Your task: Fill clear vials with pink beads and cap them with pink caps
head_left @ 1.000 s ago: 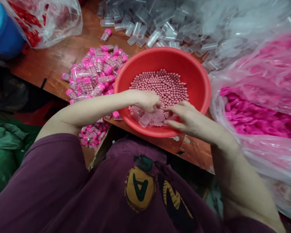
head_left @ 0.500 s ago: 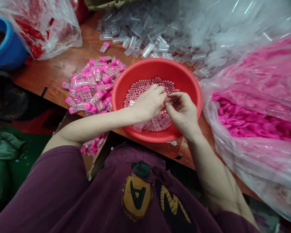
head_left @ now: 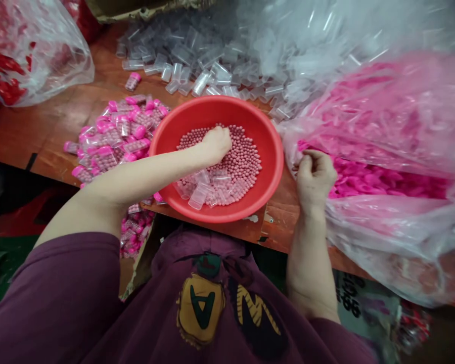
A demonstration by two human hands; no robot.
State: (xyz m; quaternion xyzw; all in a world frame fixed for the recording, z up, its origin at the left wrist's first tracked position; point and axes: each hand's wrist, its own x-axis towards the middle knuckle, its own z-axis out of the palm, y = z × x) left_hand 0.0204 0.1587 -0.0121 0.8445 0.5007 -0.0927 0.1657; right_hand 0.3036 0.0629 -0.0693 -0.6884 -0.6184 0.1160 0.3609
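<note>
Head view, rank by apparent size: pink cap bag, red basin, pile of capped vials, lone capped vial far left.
1. pink cap bag, runs off the frame's right edge
2. red basin
3. pile of capped vials, part hidden by the arm
4. lone capped vial

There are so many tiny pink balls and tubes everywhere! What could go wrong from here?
1. The red bowl sits right at the near edge of the table. A push from the left hand, pressed into the pink balls, might tip it into the lap.
2. The pile of filled tubes reaches the table edge, so some could slide off.
3. The right hand is at the mouth of the bag of pink caps. A tug might spill caps.
</note>
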